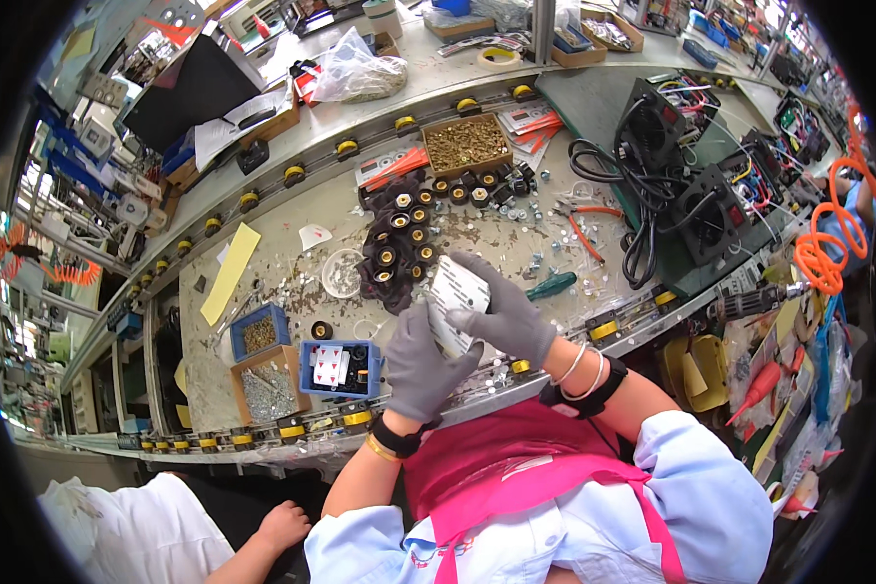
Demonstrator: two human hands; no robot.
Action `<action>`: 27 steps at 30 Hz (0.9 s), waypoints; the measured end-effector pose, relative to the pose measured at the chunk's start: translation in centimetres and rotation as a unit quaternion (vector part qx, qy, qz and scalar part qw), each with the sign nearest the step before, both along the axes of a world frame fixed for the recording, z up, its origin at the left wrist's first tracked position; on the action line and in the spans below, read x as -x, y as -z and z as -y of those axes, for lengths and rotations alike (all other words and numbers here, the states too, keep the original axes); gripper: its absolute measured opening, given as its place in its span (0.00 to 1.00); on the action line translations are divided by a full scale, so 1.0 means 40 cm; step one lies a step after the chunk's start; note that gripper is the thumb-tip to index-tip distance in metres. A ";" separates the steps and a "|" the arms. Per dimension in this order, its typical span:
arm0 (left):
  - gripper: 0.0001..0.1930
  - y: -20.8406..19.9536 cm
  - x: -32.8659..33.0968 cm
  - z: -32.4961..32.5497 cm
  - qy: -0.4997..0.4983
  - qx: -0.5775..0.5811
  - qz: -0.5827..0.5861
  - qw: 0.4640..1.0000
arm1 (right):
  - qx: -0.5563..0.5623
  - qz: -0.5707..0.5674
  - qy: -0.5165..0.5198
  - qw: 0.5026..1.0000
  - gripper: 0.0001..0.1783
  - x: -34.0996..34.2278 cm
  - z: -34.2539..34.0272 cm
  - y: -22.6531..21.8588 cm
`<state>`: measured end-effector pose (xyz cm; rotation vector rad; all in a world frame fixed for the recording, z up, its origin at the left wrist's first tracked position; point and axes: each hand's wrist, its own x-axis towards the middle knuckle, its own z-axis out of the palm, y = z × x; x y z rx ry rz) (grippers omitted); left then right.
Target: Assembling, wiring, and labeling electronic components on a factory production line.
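Note:
Both my hands wear grey gloves and meet over the near middle of the bench. A white sheet with rows of dark printed marks [455, 288] is in my right hand [512, 313], its thumb pressed on the face and its fingers behind. At the sheet's left edge, my left hand [420, 362] grips with its fingertips; whether it pinches a separate small piece there is too small to tell. Just beyond lies a cluster of black round knobs with brass centres [397, 243]. A green-handled screwdriver [552, 285] rests to the right of the sheet.
A box of brass parts [467, 144] stands behind the knobs. Blue bin [339, 391] and screw box [271, 387] sit left. Red-handled pliers [586, 237] and black cabled boxes [708, 216] lie right. Rollers line the bench edges. Another person's hand [284, 526] is at lower left.

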<state>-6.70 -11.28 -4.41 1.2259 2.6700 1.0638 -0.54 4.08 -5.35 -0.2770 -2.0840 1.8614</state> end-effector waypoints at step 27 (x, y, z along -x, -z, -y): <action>0.29 0.096 0.049 0.031 0.114 -0.124 0.471 0.866 | -0.100 0.053 -0.002 0.994 0.24 0.088 -0.042 0.031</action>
